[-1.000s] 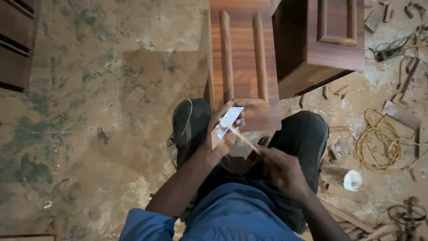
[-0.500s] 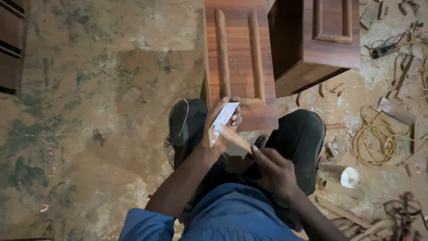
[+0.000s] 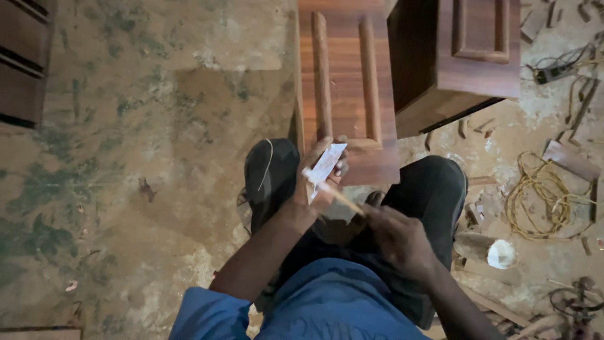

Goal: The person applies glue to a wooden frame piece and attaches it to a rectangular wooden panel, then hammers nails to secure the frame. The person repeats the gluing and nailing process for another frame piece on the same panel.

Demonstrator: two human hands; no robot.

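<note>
My left hand (image 3: 318,182) holds a small white paper card (image 3: 327,162) upright in front of me, fingers curled around its edge. My right hand (image 3: 397,238) grips a thin pale wooden stick (image 3: 333,191) whose tip touches the lower part of the card. Both hands hover over my black-clad knees (image 3: 434,189), just in front of the near end of a reddish-brown wooden panel (image 3: 346,88) with two raised rails that lies on the floor.
A dark wooden cabinet (image 3: 459,56) stands at the upper right. A coil of yellow cord (image 3: 547,198), a white-tipped roll (image 3: 494,252), wood scraps and a power strip (image 3: 557,70) litter the right floor. Dark drawer fronts (image 3: 22,56) sit at the upper left on stained concrete.
My right hand has slid slightly down and right, drawing the stick along the card. The card stays in my left hand, and the view has shifted a little.
</note>
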